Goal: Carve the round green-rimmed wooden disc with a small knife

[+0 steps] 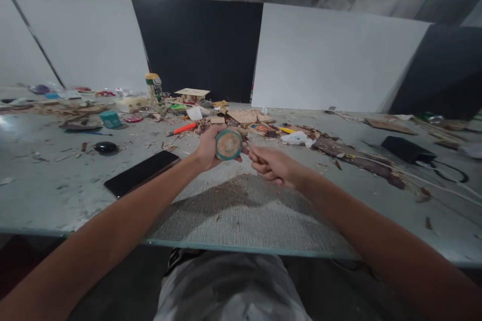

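Observation:
My left hand (208,147) is closed round a round wooden piece (229,145) with a green-blue rim and a bare, pale brown face turned toward me. It is held up above the table, close to the middle of the view. Just right of it, my right hand (271,164) is closed in a pinch, fingertips near the rim. What those fingers hold is too small and blurred to make out. Fine wood shavings (241,190) lie on the table below both hands. A black phone (143,173) rests to the left, beside my left forearm.
An orange-handled cutter (184,129) lies beyond my left hand among wood scraps (244,116). A bark-covered branch (357,159) and a black pouch (407,150) are at the right. On the left are a black mouse-like object (106,147) and a teal box (110,119). The table's front edge (241,249) is near my lap.

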`<state>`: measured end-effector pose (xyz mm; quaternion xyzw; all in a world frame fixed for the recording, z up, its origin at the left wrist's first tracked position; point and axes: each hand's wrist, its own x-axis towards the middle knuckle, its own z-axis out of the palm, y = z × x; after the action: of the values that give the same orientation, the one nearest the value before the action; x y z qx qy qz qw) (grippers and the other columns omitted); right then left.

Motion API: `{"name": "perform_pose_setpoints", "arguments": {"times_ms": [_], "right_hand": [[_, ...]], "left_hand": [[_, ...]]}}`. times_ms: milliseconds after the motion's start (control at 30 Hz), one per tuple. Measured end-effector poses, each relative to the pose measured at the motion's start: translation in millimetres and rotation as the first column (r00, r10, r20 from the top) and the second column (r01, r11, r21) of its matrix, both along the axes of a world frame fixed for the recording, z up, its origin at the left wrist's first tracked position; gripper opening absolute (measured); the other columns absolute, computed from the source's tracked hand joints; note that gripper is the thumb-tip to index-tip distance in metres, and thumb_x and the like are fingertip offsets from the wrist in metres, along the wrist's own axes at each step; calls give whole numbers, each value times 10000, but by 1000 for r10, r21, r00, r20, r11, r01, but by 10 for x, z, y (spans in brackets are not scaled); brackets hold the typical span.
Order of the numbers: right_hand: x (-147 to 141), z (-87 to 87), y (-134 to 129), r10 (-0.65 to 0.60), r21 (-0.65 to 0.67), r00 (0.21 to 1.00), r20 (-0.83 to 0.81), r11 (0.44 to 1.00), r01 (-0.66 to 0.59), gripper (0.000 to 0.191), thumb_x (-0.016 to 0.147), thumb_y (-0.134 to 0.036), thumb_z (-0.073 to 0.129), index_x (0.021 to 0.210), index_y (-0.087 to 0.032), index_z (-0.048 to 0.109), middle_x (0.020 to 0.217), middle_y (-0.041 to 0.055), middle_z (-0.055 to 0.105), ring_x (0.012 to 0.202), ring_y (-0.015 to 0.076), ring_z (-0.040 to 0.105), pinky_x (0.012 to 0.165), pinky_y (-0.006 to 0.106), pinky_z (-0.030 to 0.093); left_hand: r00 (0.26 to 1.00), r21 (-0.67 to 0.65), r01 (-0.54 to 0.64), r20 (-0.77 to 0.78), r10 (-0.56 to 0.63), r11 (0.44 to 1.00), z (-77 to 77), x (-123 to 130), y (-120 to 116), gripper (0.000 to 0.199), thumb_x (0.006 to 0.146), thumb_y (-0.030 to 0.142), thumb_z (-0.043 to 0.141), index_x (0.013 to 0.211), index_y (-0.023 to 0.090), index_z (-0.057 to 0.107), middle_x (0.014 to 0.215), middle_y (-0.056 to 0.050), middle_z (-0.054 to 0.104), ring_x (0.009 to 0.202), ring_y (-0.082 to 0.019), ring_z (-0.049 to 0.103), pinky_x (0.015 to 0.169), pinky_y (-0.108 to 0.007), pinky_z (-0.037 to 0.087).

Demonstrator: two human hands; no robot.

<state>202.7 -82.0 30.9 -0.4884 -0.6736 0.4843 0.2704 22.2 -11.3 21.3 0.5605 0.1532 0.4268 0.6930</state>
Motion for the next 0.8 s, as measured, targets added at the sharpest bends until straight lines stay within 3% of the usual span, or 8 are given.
{"name": "perform_pose_setpoints", "arguments": {"times_ms": [67, 133, 267, 500, 633, 800], "right_hand": [[25, 19, -44, 25, -140, 992, -127, 989, -43, 391, 974, -563, 273, 761, -245, 352, 534, -92, 229, 379, 83, 97, 307, 201, 145], [17, 9, -70, 9, -176, 988, -155, 984, -37, 366, 977, -540, 306, 773, -242, 366, 528, -98, 250, 365, 72, 98, 289, 182, 150], [-51, -32, -83, -20, -129, 989, -146, 992, 1, 356, 982, -534, 326, 801, -235, 388, 540, -97, 290, 362, 56, 157, 298, 152, 179], [-54, -73, -75, -14, -126, 992, -127, 992, -3, 376, 981, -551, 312, 804, -228, 390, 549, -95, 294, 368, 51, 168, 303, 150, 180], [-48, -114, -58, 14, -115, 990, -142, 993, -31, 393, 960, -577, 353, 792, -224, 402, 552, -92, 294, 379, 52, 172, 309, 151, 189], [-67, -129, -68, -1, -109, 990, -142, 994, -15, 406, 965, -588, 320, 795, -227, 395, 558, -88, 304, 376, 54, 177, 308, 159, 183]], "left_hand": [[998, 3, 38, 40, -38, 999, 11, -2, -3, 419, 793, 395, 388, 904, 77, 637, 920, -180, 689, 728, -267, 677, 540, -362, 548], [998, 16, 33, 52, -33, 999, 11, 4, -12, 435, 800, 386, 390, 948, 66, 644, 941, -185, 694, 741, -264, 676, 534, -351, 549], [997, 16, -39, 70, 38, 999, 2, 25, -33, 445, 796, 371, 416, 1026, 65, 642, 934, -178, 705, 721, -236, 668, 498, -296, 527], [998, 46, -21, 59, 19, 999, 3, 50, -76, 422, 771, 383, 466, 1006, 85, 651, 953, -182, 706, 740, -248, 669, 469, -282, 497], [996, 25, 2, 92, -4, 1000, 7, 57, -80, 386, 756, 372, 495, 975, 98, 657, 971, -176, 708, 786, -266, 680, 527, -300, 508], [990, -11, 28, 137, -27, 1000, 0, 57, -80, 385, 735, 383, 504, 930, 99, 675, 1014, -176, 708, 885, -303, 684, 717, -388, 530]]}}
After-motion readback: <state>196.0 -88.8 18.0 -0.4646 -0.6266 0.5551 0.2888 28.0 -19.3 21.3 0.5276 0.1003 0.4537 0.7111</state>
